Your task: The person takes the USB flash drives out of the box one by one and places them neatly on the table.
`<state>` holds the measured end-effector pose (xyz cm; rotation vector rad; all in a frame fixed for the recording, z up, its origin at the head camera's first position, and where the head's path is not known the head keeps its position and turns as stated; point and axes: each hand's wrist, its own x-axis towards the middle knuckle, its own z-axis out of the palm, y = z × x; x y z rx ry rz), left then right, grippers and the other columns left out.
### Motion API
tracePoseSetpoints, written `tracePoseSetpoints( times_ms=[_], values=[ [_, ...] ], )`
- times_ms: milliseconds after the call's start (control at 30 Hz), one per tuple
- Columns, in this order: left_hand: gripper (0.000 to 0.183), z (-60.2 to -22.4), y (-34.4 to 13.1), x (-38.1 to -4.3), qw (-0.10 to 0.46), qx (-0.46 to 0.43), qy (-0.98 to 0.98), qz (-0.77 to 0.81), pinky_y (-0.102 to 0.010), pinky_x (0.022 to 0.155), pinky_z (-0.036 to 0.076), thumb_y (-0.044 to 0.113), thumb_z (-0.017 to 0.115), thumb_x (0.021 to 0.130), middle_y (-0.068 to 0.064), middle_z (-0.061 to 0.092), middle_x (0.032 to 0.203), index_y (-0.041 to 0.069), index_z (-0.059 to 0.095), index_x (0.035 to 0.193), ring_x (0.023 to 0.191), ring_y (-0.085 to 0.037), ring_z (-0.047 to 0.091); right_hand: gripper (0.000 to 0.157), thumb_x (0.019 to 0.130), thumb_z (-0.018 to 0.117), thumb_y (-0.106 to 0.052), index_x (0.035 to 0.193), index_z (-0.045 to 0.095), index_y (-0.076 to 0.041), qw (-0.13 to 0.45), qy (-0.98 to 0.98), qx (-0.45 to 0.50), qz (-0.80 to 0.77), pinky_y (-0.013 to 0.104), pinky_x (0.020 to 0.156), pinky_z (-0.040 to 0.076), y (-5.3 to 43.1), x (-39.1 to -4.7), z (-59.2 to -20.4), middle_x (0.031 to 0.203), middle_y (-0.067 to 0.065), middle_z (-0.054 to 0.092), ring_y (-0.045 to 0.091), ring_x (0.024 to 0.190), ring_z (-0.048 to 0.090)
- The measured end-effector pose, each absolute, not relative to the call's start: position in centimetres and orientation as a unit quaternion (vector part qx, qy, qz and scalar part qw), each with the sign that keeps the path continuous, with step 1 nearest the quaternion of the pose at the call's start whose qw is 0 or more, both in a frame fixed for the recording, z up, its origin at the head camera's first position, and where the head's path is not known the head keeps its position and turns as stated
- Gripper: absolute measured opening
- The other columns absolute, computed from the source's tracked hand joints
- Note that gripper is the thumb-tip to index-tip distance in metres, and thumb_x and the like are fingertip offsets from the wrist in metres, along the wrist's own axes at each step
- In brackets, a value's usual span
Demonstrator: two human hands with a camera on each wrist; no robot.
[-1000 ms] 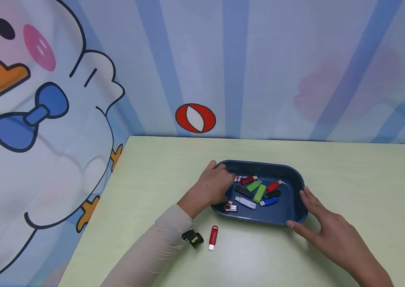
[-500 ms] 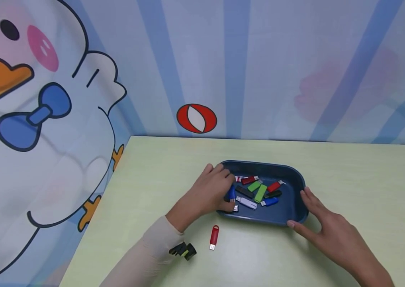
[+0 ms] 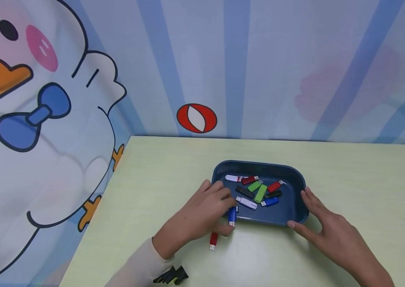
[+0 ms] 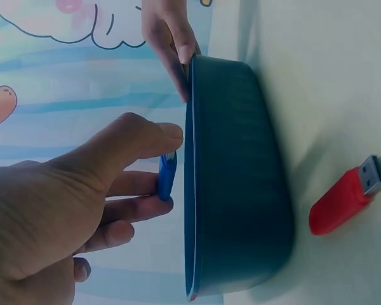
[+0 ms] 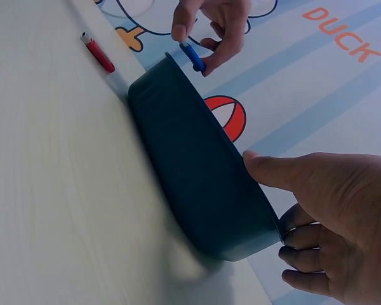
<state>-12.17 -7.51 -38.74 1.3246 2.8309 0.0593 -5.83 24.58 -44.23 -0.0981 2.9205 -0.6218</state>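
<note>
My left hand (image 3: 202,209) pinches a blue USB flash drive (image 3: 232,217) between thumb and fingers, just over the near left rim of a dark blue tray (image 3: 293,207). In the left wrist view that drive (image 4: 167,178) hangs with its metal plug end at the thumb. My right hand (image 3: 335,235) holds the tray's right end, its thumb at the near rim and its fingers at the short side. Several flash drives lie inside, among them a green one (image 3: 260,193), a white one (image 3: 247,203) and a red one (image 3: 275,186). My left hand covers the tray's near left corner.
Outside the tray, a red flash drive (image 3: 213,241) lies on the pale table (image 3: 367,191), partly hidden by my left hand in the head view. A printed cloth with a cartoon duck (image 3: 55,167) borders the table at the left and back.
My left hand has come out of the tray towards the near left with the blue flash drive, uncovering a white and red drive inside. The right hand and tray stay in place.
</note>
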Motion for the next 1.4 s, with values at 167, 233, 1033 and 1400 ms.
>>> tracePoseSetpoints(
  times_ms=[167, 233, 1033, 1400],
  values=[
    [0.056, -39.0, -8.0, -11.4, 0.012, 0.429, 0.903, 0.022, -0.031, 0.082, 0.038, 0.059, 0.086, 0.084, 0.004, 0.076, 0.120, 0.021, 0.080, 0.124, 0.111, -0.015, 0.056, 0.111, 0.091, 0.061, -0.080, 0.166, 0.030, -0.003, 0.079, 0.975, -0.032, -0.206, 0.070, 0.093, 0.052, 24.6, -5.8, -44.3, 0.174, 0.019, 0.023, 0.056, 0.139, 0.051],
    [0.056, -39.0, -8.1, -11.2, 0.018, 0.429, 0.903, 0.021, -0.030, 0.082, 0.037, 0.060, 0.086, 0.083, 0.004, 0.076, 0.120, 0.022, 0.080, 0.124, 0.111, -0.014, 0.056, 0.113, 0.090, 0.060, -0.081, 0.166, 0.030, -0.003, 0.081, 0.975, -0.031, -0.205, 0.070, 0.093, 0.052, 24.6, -5.9, -44.4, 0.174, 0.020, 0.023, 0.057, 0.139, 0.051],
    [0.049, -41.6, -8.1, -8.3, 0.071, 0.443, 0.894, -0.015, -0.026, 0.084, 0.039, 0.057, 0.085, 0.085, 0.008, 0.074, 0.117, 0.026, 0.079, 0.122, 0.108, -0.011, 0.058, 0.112, 0.091, 0.060, -0.081, 0.165, 0.031, -0.003, 0.075, 0.976, -0.031, -0.203, 0.069, 0.092, 0.053, 24.6, -5.7, -44.2, 0.174, 0.021, 0.025, 0.057, 0.137, 0.053],
    [0.043, -42.8, -7.4, -8.1, 0.084, 0.445, 0.890, -0.053, -0.025, 0.079, 0.036, 0.054, 0.087, 0.085, 0.010, 0.070, 0.103, 0.025, 0.080, 0.116, 0.092, -0.007, 0.055, 0.111, 0.091, 0.058, -0.082, 0.165, 0.031, -0.003, 0.076, 0.978, -0.040, -0.189, 0.067, 0.088, 0.055, 24.6, -5.7, -44.0, 0.174, 0.021, 0.026, 0.055, 0.136, 0.054]
  ],
)
